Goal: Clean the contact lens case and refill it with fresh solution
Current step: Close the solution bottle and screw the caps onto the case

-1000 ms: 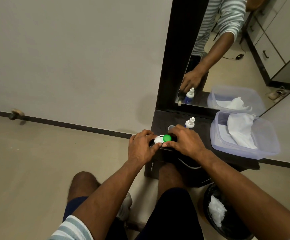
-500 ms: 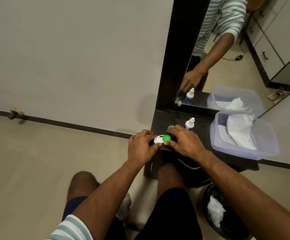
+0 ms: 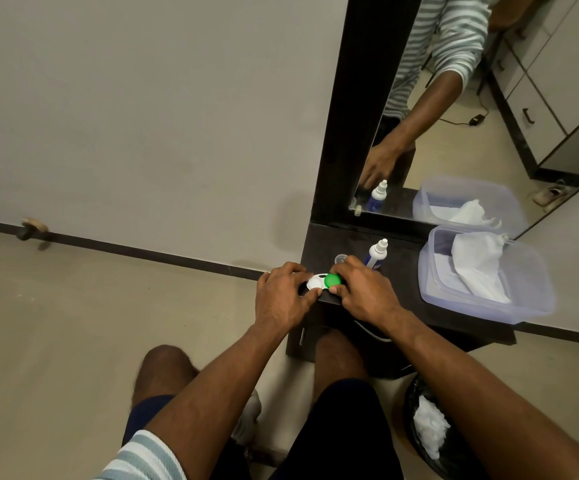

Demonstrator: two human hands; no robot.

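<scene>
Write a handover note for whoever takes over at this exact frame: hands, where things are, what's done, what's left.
Left hand grips the white end of the lens case; right hand pinches the green cap.
The case sits at the front left edge of the dark shelf.
The solution bottle stands upright just behind the right hand, uncapped; its clear cap is to its left.
The tub to the right holds tissue.
Done: cannot tell whether the case was cleaned or refilled.
Left: that depends on whether the green cap is going on or coming off, which cannot be told.
</scene>
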